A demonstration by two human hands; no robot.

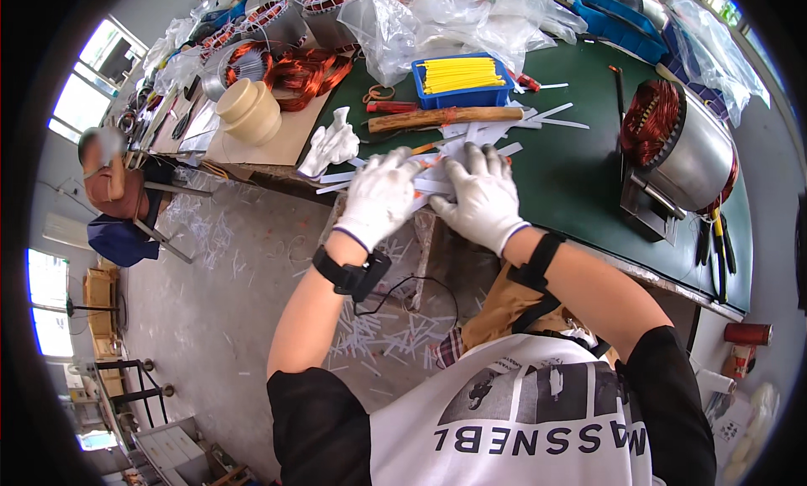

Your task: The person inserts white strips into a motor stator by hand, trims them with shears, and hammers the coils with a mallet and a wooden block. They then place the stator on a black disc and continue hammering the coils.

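Note:
Both my hands wear white work gloves with dark-edged cuffs and rest on a loose pile of white strips (435, 186) at the table's near edge. My left hand (382, 187) lies over the pile's left side, palm down, fingers angled toward the middle. Small orange bits show between the hands. Beside it, my right hand (483, 190) presses on the strips with fingers stretched forward and thumb apart. Just beyond the hands lies a wooden stick (445, 118). A spare white glove (331, 143) lies to the left of my left hand.
A blue bin (465, 81) of yellow sticks stands behind the wooden stick. On the right sits a metal motor stator (685, 150) with copper windings, near pliers (719, 255). Copper coils (307, 74) and a cream ring-shaped part (248, 112) are at left. Another person (118, 179) sits far left.

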